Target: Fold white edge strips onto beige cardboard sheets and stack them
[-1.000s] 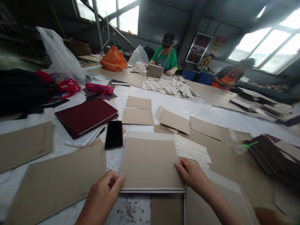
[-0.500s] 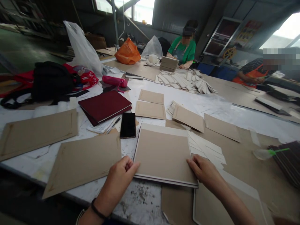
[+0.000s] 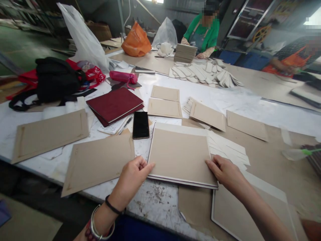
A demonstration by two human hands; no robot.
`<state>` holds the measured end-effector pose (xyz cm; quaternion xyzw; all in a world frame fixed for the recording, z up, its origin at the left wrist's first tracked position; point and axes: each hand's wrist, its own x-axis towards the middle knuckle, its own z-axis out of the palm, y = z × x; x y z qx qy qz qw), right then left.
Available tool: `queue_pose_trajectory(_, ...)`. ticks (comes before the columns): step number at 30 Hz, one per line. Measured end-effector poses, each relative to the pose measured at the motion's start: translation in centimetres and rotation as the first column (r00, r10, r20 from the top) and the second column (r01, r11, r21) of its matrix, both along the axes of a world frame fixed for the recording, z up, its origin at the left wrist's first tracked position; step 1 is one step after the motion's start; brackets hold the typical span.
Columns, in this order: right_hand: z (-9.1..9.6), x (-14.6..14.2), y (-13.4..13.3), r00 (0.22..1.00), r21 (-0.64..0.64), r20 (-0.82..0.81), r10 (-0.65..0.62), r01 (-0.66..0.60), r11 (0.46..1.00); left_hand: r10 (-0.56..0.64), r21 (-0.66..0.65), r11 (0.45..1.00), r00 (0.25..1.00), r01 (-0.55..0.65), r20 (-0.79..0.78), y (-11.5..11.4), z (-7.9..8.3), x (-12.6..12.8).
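Observation:
A flat stack of brown cardboard boards (image 3: 180,155) with white edges lies on the table in front of me. My left hand (image 3: 132,175) grips its near left corner, thumb on top and fingers curled beneath. Over at the near right corner, my right hand (image 3: 224,172) pinches the stack with bent fingers. A black phone (image 3: 140,124) lies just beyond the stack's left side. White paper sheets (image 3: 229,150) fan out from under its right edge.
Loose cardboard panels (image 3: 97,160) lie left and beyond. Dark red covers (image 3: 114,104), a pink case (image 3: 122,77), black and red bags (image 3: 54,78) sit at left. Two other people work at the far side by stacked boards (image 3: 185,53). Another white-edged board (image 3: 240,214) lies near right.
The view has tipped downward and shifted, showing the table's near edge and my left wrist. Both hands keep their hold on the stack's corners; the stack barely moved.

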<state>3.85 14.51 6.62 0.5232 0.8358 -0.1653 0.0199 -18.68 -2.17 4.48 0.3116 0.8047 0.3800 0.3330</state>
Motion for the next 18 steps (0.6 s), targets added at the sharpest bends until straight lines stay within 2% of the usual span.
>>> queue_pose_trajectory(5,-0.5,0.3,0.1,1.000,0.008,-0.019,-0.004,0.004,1.000,-0.024,-0.010,1.000,0.999,0.023,-0.029,0.1,0.1,0.0)
queue_pose_trajectory(11,0.4,-0.1,-0.5,1.000,0.014,0.007,0.000,0.000,1.000,-0.056,-0.072,0.996,0.988,0.046,-0.145,0.2,0.7,0.1)
queue_pose_trajectory(15,1.0,-0.4,-0.9,1.000,0.009,0.016,-0.018,0.018,1.000,-0.036,-0.115,0.993,0.969,0.007,-0.245,0.2,0.5,0.0)
queue_pose_trajectory(18,1.1,-0.5,-0.9,0.999,-0.006,0.017,-0.035,0.035,0.999,0.001,-0.085,0.996,0.946,-0.030,-0.325,0.1,0.2,0.1)
